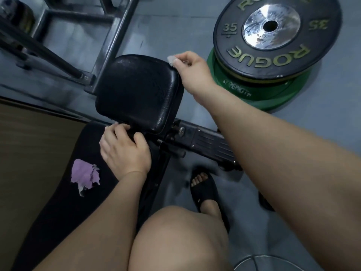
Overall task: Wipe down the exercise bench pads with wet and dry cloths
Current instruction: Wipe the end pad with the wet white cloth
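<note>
The black seat pad (138,92) sits between your hands. Your right hand (192,73) pinches a pale cloth (172,60) at its far corner, and your left hand (125,151) grips its near edge. A purple cloth (84,174) lies just left of that wrist on the long pad (58,222).

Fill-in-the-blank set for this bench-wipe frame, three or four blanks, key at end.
The right hand pinches a wadded cloth coloured ____ at the seat pad's far corner.
The left hand grips that pad's ____ edge.
The purple cloth lies on the long pad, held by ____ hand.
The black Rogue plate, marked ____, rests on a green plate.
Missing: white; near; neither; 35
</note>
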{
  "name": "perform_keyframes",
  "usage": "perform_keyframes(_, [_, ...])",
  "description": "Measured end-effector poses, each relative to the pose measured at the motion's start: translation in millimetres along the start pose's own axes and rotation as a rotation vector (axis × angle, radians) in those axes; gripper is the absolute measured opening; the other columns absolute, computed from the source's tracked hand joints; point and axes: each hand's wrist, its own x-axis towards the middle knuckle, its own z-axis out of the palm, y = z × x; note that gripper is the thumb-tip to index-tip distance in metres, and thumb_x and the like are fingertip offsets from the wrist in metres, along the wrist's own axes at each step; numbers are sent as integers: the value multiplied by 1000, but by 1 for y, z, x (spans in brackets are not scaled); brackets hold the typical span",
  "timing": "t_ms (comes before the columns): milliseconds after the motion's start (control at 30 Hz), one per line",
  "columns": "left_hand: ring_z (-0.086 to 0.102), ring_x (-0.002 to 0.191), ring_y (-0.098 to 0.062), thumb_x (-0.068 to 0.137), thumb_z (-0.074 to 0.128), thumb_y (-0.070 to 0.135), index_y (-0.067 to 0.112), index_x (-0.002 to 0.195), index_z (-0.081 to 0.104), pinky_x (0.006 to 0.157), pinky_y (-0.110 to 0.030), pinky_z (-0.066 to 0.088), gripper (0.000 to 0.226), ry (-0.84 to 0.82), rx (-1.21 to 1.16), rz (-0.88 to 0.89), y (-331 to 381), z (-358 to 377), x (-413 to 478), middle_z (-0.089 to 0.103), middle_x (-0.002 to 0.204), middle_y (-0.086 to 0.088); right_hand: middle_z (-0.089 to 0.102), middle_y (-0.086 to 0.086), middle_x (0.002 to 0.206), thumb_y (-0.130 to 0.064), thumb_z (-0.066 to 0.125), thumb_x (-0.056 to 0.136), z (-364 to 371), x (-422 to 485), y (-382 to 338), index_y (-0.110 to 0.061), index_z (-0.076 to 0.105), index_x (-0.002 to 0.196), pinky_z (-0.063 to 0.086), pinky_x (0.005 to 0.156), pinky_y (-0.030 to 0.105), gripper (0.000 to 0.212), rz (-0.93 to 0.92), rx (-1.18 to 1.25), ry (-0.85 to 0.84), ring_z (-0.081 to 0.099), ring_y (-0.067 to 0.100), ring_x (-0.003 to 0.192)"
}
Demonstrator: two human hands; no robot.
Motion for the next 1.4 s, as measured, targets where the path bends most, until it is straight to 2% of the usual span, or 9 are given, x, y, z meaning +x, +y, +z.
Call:
perform_keyframes(133, [37,140,-31,88,51,30,19,114,60,116,-59,29,29,-7,20,8,-2,0,0,49,141,-5,64,-25,79,-42,67,95,-6,-35,4,-28,63,85,46,77,25,18,-41,-94,49,58,1,78])
perform_keyframes(267, [34,143,-31,89,52,31,18,113,62,118,-59,26,29,-13,33,13,-4,1,1,49,143,-5,53,-16,97,-20,71,92,-7,-93,22,-41,57,77,44,83,13,29,-260,-282,36,56,-6,88])
perform_keyframes(367, [33,144,-31,88,46,35,18,113,62,119,-58,25,35,-5,36,15,-5,0,2,49,143,-5,47,-7,94,-17,72,91,-1,-81,17,-21,69,86,50,87,28,7,-436,-414,68,57,11,88])
perform_keyframes(467, [32,144,-30,87,44,38,19,114,62,120,-56,24,38,-14,50,7,-5,0,3,48,145,-5,47,-2,91,-21,72,90,15,-33,-7,-13,73,86,48,93,41,9,-524,-503,141,58,28,87])
perform_keyframes(600, [32,145,-29,88,45,37,18,113,63,120,-56,24,36,-17,39,3,-5,-1,2,49,145,-4,57,7,96,-12,66,89,29,-34,-10,-14,72,86,40,91,37,7,-633,-655,129,54,31,90])
perform_keyframes(767, [30,147,-29,88,46,36,18,113,63,123,-55,18,35,-23,30,0,-5,-3,2,49,147,-6,58,2,104,-11,65,93,21,-100,24,-17,71,95,46,82,40,10,-869,-808,-161,50,29,96])
perform_keyframes(1000, [30,148,-28,87,45,37,19,112,64,122,-55,19,36,-16,26,-3,-4,-1,2,50,146,-4,58,12,99,-8,56,88,39,-5,-23,-16,72,86,47,81,46,18,-660,-915,36,51,35,93])
perform_keyframes(1200, [31,147,-28,87,46,38,18,113,63,122,-55,20,37,-6,30,8,-5,-2,2,50,145,-5,60,7,95,-10,61,90,29,-75,5,-15,71,90,46,79,42,12,-963,-901,-328,51,32,87])
perform_keyframes(1400, [32,147,-27,85,47,35,18,119,58,121,-56,21,39,10,8,8,-5,-2,2,52,144,-3,63,8,110,-24,59,96,49,23,-44,-15,69,96,45,83,34,13,-544,-898,-146,57,32,104])
